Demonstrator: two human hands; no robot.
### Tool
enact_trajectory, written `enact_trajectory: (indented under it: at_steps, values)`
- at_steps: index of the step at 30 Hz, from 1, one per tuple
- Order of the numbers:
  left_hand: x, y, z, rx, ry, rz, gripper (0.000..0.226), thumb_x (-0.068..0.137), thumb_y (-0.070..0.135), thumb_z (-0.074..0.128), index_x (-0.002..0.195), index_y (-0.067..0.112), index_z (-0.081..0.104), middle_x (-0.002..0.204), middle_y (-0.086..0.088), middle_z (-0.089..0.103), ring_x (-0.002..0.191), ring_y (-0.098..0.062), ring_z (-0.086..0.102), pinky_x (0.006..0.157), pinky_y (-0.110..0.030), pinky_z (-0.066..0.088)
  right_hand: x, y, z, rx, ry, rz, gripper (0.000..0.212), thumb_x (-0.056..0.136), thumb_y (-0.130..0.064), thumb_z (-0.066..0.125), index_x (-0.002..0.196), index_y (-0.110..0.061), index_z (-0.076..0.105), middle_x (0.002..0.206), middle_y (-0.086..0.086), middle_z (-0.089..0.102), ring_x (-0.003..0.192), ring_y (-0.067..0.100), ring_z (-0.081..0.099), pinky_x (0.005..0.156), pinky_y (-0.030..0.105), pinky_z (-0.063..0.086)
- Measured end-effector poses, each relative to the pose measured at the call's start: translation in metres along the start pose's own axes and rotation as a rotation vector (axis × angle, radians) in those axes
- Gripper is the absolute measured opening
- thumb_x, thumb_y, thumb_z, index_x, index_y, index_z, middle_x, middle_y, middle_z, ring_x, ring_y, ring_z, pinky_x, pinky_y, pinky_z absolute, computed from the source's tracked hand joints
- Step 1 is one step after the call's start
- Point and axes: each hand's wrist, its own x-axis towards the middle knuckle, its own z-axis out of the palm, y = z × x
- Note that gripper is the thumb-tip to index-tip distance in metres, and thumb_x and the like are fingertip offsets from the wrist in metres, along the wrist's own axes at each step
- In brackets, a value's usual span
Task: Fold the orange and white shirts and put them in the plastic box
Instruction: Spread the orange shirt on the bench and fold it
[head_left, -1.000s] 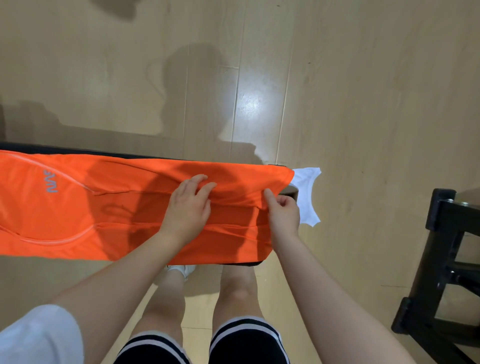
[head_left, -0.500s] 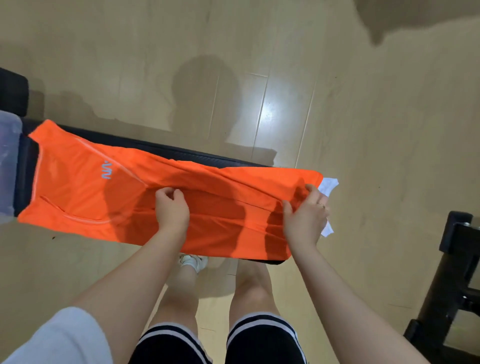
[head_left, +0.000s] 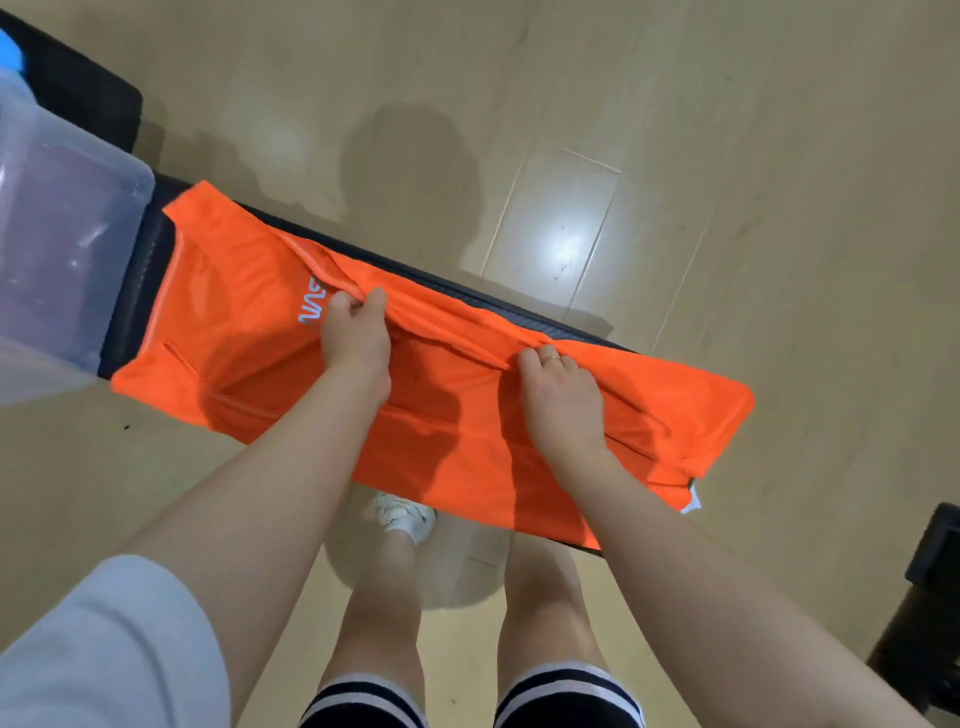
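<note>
While the orange shirt (head_left: 249, 332) lies flat along the narrow dark desk (head_left: 524, 306), its long axis runs from the plastic box (head_left: 67, 249) at the left end down to the right; both hands are clenched on a raised lengthwise fold, left hand (head_left: 356, 338) near the printed logo, right hand (head_left: 558, 395) further right; the left is judged nearer the box; only a white shirt (head_left: 693, 501) corner shows at the right end.

plastic box (head_left: 67, 249) walling left, right floor (head_left: 779, 182) open
</note>
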Motion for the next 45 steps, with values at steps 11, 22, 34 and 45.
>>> enact_trajectory:
  at_steps: [11,22,34,45]
  values:
    - [0.005,0.006,-0.059,-0.11,0.136,-0.275,0.052,0.084,0.007,0.051,0.134,0.012,0.037,0.1,-0.008,0.056,0.081,-0.019,0.053,0.073,-0.03,0.042,-0.004,-0.024,-0.042,0.162,-0.3,-0.162,0.027,0.084,-0.02,0.059,0.107,-0.007,0.059,0.101,0.014,0.059,0.085,0.036,0.06,0.061,0.039,0.048]
    - [0.128,0.088,-0.109,1.451,-0.253,0.735,0.044,0.091,0.006,0.038,0.135,0.015,0.044,0.146,-0.017,0.032,0.133,-0.035,0.029,0.108,-0.043,0.025,0.11,-0.139,-0.032,0.18,-0.262,-0.037,0.031,0.092,-0.014,0.042,0.122,-0.013,0.049,0.124,0.01,0.05,0.114,0.032,0.045,0.089,0.039,0.037]
    - [0.138,0.121,-0.147,1.651,-0.17,0.916,0.038,0.066,0.007,0.027,0.068,0.023,0.061,0.069,0.004,0.06,0.064,-0.015,0.06,0.053,-0.021,0.043,0.148,-0.183,-0.033,0.123,-0.248,0.117,0.02,0.088,-0.01,0.046,0.106,-0.01,0.054,0.11,0.014,0.057,0.105,0.036,0.052,0.081,0.04,0.04]
    - [0.106,0.049,-0.158,1.335,-0.184,0.445,0.047,0.09,0.005,0.031,0.137,0.006,0.031,0.15,-0.016,0.024,0.132,-0.029,0.035,0.102,-0.035,0.036,0.161,-0.208,-0.063,0.295,-0.303,-0.088,0.033,0.092,-0.01,0.043,0.123,-0.013,0.052,0.126,0.011,0.048,0.107,0.035,0.054,0.082,0.041,0.049]
